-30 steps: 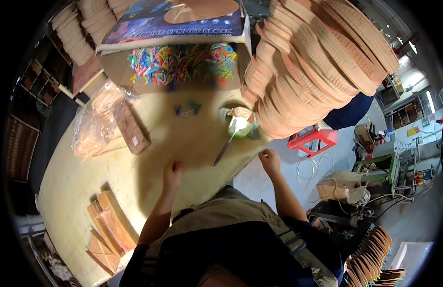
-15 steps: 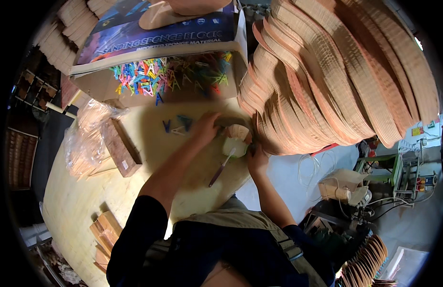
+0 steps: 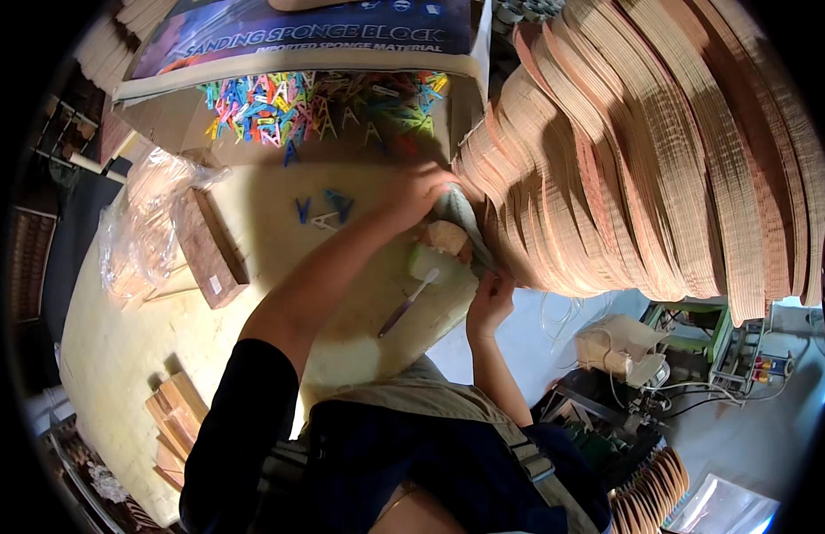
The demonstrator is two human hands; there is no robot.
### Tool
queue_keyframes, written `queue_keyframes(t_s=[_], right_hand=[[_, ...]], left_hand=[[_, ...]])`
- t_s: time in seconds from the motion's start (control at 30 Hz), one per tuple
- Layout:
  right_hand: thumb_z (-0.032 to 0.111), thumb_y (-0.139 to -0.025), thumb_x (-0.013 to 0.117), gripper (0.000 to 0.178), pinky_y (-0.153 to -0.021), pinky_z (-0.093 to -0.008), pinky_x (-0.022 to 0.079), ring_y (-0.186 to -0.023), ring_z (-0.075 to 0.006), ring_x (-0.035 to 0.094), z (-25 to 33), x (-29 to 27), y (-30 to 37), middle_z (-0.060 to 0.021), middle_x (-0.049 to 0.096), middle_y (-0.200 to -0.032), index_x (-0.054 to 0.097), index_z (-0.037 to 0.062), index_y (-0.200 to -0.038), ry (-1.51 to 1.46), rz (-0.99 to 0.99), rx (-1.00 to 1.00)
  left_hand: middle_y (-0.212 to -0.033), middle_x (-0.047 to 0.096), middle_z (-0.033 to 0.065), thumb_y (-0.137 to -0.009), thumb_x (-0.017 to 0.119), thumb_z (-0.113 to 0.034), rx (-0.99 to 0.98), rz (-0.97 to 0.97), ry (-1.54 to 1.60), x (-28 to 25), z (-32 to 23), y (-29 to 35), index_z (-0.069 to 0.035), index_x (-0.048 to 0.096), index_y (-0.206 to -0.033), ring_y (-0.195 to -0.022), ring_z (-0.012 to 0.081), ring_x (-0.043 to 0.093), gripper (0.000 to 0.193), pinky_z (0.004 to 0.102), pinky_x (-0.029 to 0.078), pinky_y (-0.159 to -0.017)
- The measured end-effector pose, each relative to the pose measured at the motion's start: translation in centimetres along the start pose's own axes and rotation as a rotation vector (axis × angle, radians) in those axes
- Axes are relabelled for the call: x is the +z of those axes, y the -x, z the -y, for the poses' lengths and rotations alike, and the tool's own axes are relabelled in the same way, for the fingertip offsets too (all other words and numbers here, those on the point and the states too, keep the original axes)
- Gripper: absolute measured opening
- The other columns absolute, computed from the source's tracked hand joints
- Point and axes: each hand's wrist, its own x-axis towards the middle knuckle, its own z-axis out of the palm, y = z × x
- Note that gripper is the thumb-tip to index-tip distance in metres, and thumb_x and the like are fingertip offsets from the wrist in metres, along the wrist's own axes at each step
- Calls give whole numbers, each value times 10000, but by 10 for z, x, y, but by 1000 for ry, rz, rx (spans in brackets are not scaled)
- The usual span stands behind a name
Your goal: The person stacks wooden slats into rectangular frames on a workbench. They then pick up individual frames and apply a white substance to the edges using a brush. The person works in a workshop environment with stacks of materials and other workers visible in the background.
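A worker at a pale wooden bench (image 3: 136,356) reaches the left hand (image 3: 412,191) out toward twelve o'clock, fingers curled closed on the near edge of a thin grey-green fan-shaped sheet (image 3: 461,222) at the foot of a great leaning stack of tan woven fan blanks (image 3: 626,151). The right hand (image 3: 488,303) sits below it at about five o'clock, fingers pinched on the sheet's lower edge where the bench ends. The sheet's long axis runs from eleven to five o'clock, between the two hands, with the left hand the nearer to its upper end. Just left of the right hand stands a small pale-green pot (image 3: 430,265), and a brush with a purple handle (image 3: 408,303) slants from it toward seven o'clock. A few blue clips (image 3: 328,206) lie at nine o'clock from the left hand. Along the top, a long cardboard carton (image 3: 305,44) with a dark blue printed lid bearing pale lettering holds a heap of multicoloured clips (image 3: 314,102). At nine o'clock a clear plastic bag of wood strips (image 3: 145,231) rests beside a brown wooden block (image 3: 207,249) with a small white label; short wooden slats (image 3: 176,418) lie at seven o'clock.
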Motion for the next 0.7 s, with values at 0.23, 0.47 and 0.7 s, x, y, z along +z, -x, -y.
queue_keyframes(t_s=[0.23, 0.47, 0.7], right_hand=[[111, -920, 570, 207, -568, -345, 463, -610, -232, 602, -24, -16, 11, -124, 622, -700, 568, 50, -1117, 78, 119, -16], [83, -911, 512, 289, -698, -427, 500, -810, -363, 654, 19, 10, -16, -213, 663, -877, 557, 64, -1195, 282, 204, -378], [62, -890, 531, 116, -649, -439, 467, -691, -362, 602, 3, 13, -17, -161, 627, -746, 612, 19, -961, 200, 80, -263]], left_hand=[[-908, 588, 89, -876, 600, -75, 69, 29, -45, -9, -10, 23, -103, 677, -1047, -826, 285, 597, 189, 368, 486, -731], [-894, 590, 89, -866, 602, -89, 163, 11, -30, -13, -11, 22, -102, 688, -991, -823, 283, 596, 152, 373, 488, -716], [-907, 597, 71, -860, 598, -94, 155, 13, -42, -13, -13, 27, -114, 686, -982, -817, 276, 596, 152, 373, 490, -716]])
